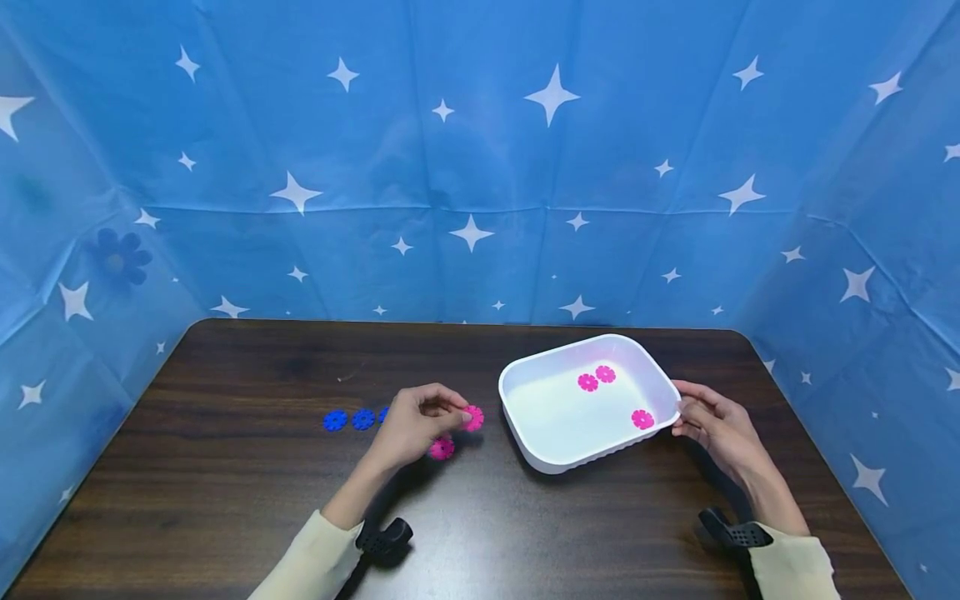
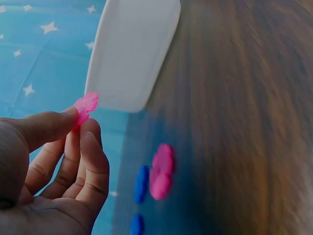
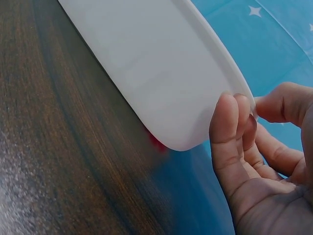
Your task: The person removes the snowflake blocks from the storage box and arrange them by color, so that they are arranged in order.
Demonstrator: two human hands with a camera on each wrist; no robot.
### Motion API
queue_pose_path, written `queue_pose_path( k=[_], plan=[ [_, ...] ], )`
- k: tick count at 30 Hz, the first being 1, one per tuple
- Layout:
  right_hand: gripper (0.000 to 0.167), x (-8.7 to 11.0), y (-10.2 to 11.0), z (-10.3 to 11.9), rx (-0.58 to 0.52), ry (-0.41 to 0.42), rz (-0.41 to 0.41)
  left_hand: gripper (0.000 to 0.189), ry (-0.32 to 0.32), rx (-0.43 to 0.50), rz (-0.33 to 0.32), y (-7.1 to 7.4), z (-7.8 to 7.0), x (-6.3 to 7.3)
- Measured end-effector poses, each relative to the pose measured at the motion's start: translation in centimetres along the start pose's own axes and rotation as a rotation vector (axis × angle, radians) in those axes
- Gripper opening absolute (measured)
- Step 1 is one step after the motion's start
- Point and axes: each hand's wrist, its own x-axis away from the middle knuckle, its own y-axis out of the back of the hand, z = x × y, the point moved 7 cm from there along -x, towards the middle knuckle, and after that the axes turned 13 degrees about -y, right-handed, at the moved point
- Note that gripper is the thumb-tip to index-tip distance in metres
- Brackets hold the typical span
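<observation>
My left hand pinches a pink notched plastic disc between thumb and fingertips, just left of the white plastic basin. In the left wrist view the held disc stands on edge above the thumb tip. My right hand grips the basin's right end, thumb and fingers pinching its rim. Three pink discs, one of them near the right end, lie inside the basin. Another pink disc lies on the table beneath my left hand, beside a row of blue discs, which that hand partly hides.
The dark wood table has a blue star-patterned curtain along its back and both sides. A black band with a small device sits on the left wrist, and a similar one on the right.
</observation>
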Motion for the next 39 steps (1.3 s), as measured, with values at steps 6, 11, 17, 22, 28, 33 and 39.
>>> queue_pose_path(
  k=[6, 11, 17, 22, 28, 33, 39],
  plan=[
    [0.053, 0.0, -0.1, 0.1, -0.001, 0.01, 0.001, 0.011, 0.031, -0.037, -0.037, 2.0, 1.1, 1.3],
    [0.053, 0.0, -0.2, 0.1, -0.004, 0.012, 0.008, 0.013, 0.065, -0.05, -0.069, 3.7, 1.8, 2.7],
    [0.054, 0.2, 0.0, 0.3, -0.009, 0.006, 0.006, 0.009, 0.117, -0.1, -0.065, 4.9, 2.6, 3.5],
    [0.054, 0.3, 0.1, 0.2, 0.0, -0.005, 0.002, 0.009, 0.132, -0.164, -0.058, 5.2, 2.9, 3.9],
    [0.053, 0.3, 0.1, 0.1, -0.003, 0.008, 0.007, 0.007, 0.095, -0.321, -0.037, 5.1, 2.4, 3.7],
    [0.053, 0.3, 0.1, 0.0, -0.019, 0.02, 0.018, 0.005, 0.096, -0.419, -0.024, 4.8, 2.1, 3.4],
    [0.052, 0.2, -0.1, 0.1, -0.053, 0.028, 0.048, 0.004, 0.079, -0.473, -0.021, 4.6, 1.8, 3.4]
  ],
)
